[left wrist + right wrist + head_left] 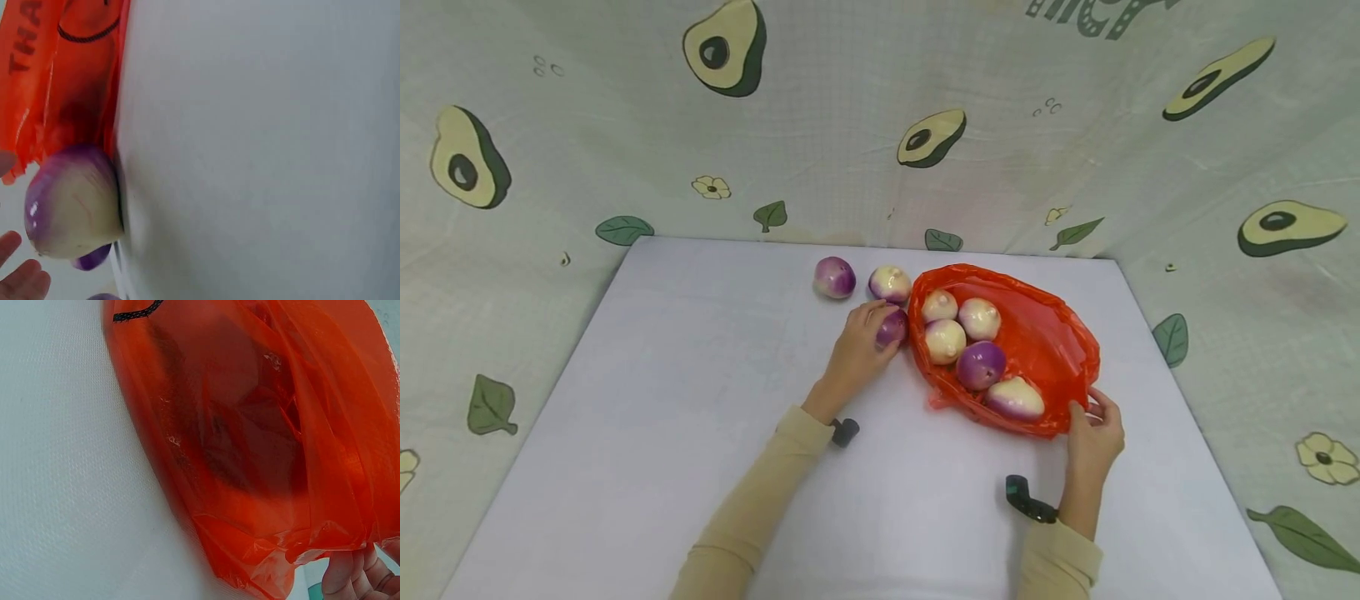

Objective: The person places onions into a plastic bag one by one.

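A red plastic bag (1045,333) lies on the table with its mouth spread, holding several purple-and-white turnips (980,365). My left hand (857,346) reaches around a turnip (892,327) beside the bag's left rim. In the left wrist view, that turnip (75,203) rests on the table against the bag, and a small gap shows between it and the visible fingertips (25,281). At the bag's near right corner, my right hand (1096,429) pinches the rim. In the right wrist view, fingers (340,575) grip the red plastic edge.
Two more turnips lie outside the bag near the table's back edge, one mostly purple (834,277) and one mostly white (890,284). Behind the white table (700,375) hangs a patterned cloth (835,125), which also surrounds the sides.
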A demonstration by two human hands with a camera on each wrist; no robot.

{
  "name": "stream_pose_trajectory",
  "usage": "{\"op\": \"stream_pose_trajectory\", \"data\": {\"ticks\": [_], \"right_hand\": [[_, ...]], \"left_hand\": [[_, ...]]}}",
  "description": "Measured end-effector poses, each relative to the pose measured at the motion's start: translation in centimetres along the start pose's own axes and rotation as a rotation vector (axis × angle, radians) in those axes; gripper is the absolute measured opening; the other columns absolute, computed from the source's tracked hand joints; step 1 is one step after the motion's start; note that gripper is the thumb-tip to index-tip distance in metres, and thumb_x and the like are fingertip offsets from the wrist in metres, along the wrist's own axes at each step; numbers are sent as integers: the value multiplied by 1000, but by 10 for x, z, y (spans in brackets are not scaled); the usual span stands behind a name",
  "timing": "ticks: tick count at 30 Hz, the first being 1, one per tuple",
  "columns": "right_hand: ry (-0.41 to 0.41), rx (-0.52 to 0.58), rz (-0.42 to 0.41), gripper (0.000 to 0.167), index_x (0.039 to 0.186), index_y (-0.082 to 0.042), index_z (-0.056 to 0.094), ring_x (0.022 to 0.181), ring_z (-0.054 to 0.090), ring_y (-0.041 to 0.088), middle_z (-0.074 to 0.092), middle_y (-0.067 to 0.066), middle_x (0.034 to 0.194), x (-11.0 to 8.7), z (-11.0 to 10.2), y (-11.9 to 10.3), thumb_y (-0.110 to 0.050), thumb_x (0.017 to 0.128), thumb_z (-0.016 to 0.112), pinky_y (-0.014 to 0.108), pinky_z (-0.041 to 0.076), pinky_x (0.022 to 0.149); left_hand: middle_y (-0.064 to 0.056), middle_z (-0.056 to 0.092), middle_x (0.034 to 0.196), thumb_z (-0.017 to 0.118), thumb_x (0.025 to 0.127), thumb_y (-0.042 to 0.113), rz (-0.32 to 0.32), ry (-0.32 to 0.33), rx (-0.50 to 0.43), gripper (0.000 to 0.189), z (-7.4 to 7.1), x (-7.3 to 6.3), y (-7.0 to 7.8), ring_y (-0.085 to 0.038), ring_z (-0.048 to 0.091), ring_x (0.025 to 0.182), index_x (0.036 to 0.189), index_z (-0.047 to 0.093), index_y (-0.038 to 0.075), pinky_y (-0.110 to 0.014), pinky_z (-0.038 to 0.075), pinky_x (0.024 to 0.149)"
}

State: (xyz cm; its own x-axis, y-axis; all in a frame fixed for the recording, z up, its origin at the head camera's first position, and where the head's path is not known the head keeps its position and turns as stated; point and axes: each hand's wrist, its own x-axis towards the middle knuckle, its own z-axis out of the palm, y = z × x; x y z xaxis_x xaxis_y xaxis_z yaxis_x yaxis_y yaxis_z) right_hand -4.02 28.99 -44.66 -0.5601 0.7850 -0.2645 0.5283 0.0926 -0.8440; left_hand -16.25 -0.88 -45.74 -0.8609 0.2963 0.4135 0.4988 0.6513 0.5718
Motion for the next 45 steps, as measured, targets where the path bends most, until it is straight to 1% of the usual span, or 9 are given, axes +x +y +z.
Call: {"op": "stream_pose_trajectory", "data": {"ticks": [3,6,11,14,17,23,30,37,45], "right_hand": [[0,0,8,42,135,-21,47,89,42,6,43,-10,100,1,0,0,-29,93,49,4,41,64],[0,2,8,42,135,-21,47,89,42,6,43,-10,99,1,0,1,-29,93,49,3,42,64],[-2,2,5,43,135,-20,47,89,42,6,43,-10,99,2,1,2,-30,94,50,3,42,64],[-4,-2,3,43,135,-20,46,89,42,6,43,-10,100,2,0,2,-31,93,50,3,41,64],[-2,-6,3,43,135,-20,46,89,41,6,43,-10,100,1,1,2,-31,94,49,4,41,64],[0,-7,-5,43,135,-20,47,89,41,6,43,-10,100,2,1,3,-30,94,49,3,41,64],[-6,3,15,42,135,-22,47,90,41,7,43,-10,101,3,1,3,-30,93,50,4,42,64],[-1,-3,5,43,135,-21,47,89,41,7,43,-10,100,3,1,3,-30,94,49,5,42,64],[0,-5,12,43,135,-21,46,90,41,7,44,-9,101,3,2,2,-31,93,49,5,41,66]], "left_hand": [[-12,46,133,72,79,19,-39,-27,2,54,1,1,-5,-30,44,121,129,51,11,-45,48,94],[-13,42,137,73,78,22,-86,-75,-5,61,2,1,-9,-31,43,123,133,47,12,-45,46,97],[-14,35,142,75,77,23,-155,-147,-59,72,3,3,-15,-32,40,127,138,40,11,-46,41,102],[-15,36,137,75,76,23,-190,-180,-114,76,5,4,-19,-32,41,125,140,37,11,-45,38,105],[-14,39,130,75,77,23,-232,-207,-151,74,7,5,-22,-30,45,121,140,36,13,-43,39,105],[-16,41,126,75,76,21,-270,-220,-193,71,8,9,-23,-32,49,118,137,39,13,-45,40,104],[-17,42,125,75,77,21,-289,-230,-174,69,7,11,-21,-33,49,117,136,40,12,-46,40,103],[-17,41,126,74,77,22,-322,-238,-178,68,8,12,-19,-33,49,117,136,39,13,-47,40,102],[-18,41,125,75,76,22,-327,-215,-172,70,4,10,-16,-34,50,115,135,39,13,-48,42,100]]}}
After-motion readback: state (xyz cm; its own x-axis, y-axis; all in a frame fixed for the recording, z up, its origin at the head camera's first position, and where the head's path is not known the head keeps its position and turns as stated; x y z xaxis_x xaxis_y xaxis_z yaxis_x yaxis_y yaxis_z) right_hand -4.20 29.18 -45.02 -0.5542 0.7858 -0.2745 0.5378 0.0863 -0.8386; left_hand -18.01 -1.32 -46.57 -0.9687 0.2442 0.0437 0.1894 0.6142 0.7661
